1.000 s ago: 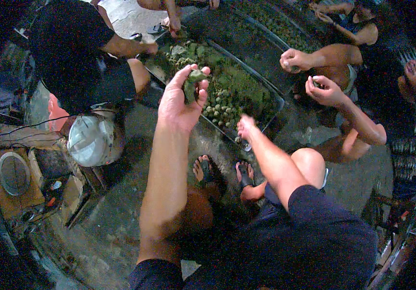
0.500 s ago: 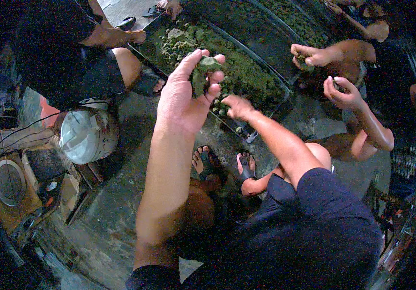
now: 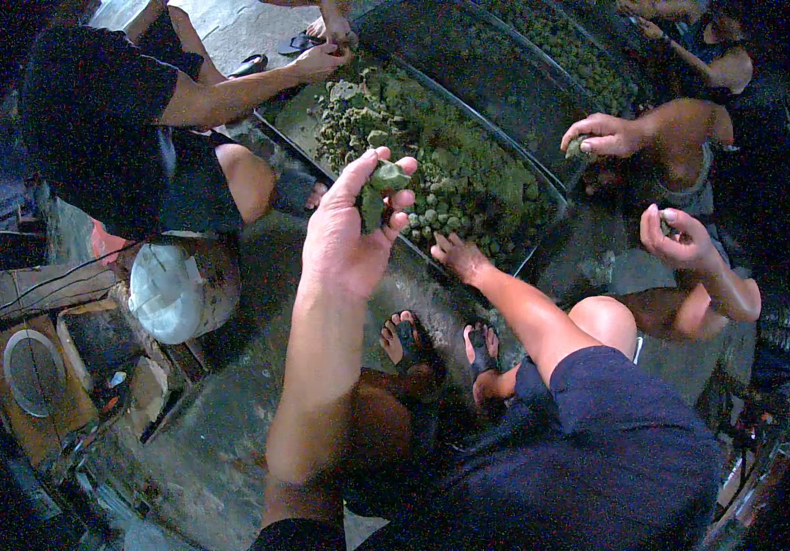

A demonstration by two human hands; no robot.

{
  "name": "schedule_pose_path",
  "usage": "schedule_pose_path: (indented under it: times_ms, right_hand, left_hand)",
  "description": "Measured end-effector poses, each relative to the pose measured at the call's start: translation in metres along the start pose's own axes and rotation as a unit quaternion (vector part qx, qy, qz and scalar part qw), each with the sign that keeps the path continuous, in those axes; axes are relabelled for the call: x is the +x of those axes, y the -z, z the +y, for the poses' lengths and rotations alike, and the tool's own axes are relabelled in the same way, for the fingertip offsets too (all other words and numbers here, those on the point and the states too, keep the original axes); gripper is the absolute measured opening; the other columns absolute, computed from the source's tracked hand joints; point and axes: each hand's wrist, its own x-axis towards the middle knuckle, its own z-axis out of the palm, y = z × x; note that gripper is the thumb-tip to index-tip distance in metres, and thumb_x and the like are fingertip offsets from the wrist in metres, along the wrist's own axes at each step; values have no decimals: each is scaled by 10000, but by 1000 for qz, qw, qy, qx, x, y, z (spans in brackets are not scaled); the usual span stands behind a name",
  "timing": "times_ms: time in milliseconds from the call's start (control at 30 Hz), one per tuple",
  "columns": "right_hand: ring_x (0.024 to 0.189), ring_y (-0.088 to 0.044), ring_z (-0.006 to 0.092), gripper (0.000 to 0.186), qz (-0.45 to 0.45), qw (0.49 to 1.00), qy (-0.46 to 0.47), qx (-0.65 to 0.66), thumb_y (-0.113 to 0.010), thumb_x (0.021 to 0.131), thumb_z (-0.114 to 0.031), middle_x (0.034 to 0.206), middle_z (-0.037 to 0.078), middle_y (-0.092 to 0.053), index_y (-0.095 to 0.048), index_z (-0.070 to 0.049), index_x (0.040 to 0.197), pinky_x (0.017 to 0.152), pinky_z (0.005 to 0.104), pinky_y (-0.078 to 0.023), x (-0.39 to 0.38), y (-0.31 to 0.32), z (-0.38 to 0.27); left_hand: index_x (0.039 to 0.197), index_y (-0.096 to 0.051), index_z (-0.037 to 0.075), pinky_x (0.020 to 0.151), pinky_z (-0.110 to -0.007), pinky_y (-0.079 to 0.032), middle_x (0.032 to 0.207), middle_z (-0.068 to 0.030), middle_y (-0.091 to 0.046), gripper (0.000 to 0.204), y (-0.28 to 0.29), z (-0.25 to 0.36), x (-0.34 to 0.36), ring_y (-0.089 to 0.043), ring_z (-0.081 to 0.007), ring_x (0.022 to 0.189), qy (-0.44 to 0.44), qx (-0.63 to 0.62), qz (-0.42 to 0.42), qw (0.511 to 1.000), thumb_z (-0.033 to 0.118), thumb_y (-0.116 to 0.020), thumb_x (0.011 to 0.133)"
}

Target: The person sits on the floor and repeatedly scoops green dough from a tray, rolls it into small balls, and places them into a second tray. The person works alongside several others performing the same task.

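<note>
In my raised left hand (image 3: 344, 243), palm up, soft-looking green lumps (image 3: 389, 177) rest against the palm, with the fingers curled round them. What the lumps are made of I cannot tell. Lower and to the right, my right hand (image 3: 461, 259) reaches over the near edge of a long tray (image 3: 528, 259). Its fingers are slightly apart and touch the near side of a group of small round green balls (image 3: 432, 219); the fingertips are partly hidden. Behind the balls, crumbly green material (image 3: 358, 106) is heaped in the same tray.
A person in dark clothes (image 3: 101, 119) sits at the left, one hand at the tray's far end. At the right, another person's hands (image 3: 611, 136) hold small green pieces. A second tray (image 3: 588, 64) lies beyond. A white-topped bucket (image 3: 165, 292) stands at the left near wooden boards (image 3: 41, 395).
My right hand has drawn back slightly toward the tray's near edge, and its fingers have spread. The person at the left has reached out to the tray's far end. The whole view has shifted.
</note>
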Motion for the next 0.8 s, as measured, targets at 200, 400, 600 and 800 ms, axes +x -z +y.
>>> schedule_pose_path:
  times_ms: [200,400,600,800]
  right_hand:
    - [975,-574,337,463,35,998,-33,38,-526,847,-87,1174,153,-483,-498,-236,1284,670,373,-587,-17,14,-10]
    - [976,-592,373,298,13,988,-60,139,-509,854,-76,1203,198,-478,-572,-188,1123,757,457,-562,-21,5,-16]
    - [948,-589,360,465,18,974,-29,226,-668,712,-56,1171,136,-432,-593,-248,1129,782,455,-535,-27,10,-13]
    - [994,-600,343,413,55,989,7,139,-626,784,-160,1316,96,-428,-597,-308,1168,793,442,-538,-31,-80,4]
  left_hand:
    - [1092,-600,87,560,-257,-481,1001,-110,-696,222,1,5,5,-629,-160,676,5,-2,-15,1000,246,-591,938]
    - [1124,-583,110,526,-231,-501,1016,-84,-692,253,3,9,3,-629,-140,667,8,28,-2,1000,280,-584,938]
    - [1097,-602,138,560,-229,-495,994,-59,-701,216,-2,11,-7,-615,-128,672,5,35,11,999,272,-605,928]
    - [1128,-611,118,559,-246,-483,994,-64,-703,248,2,0,-14,-618,-144,684,7,42,14,999,267,-598,931]
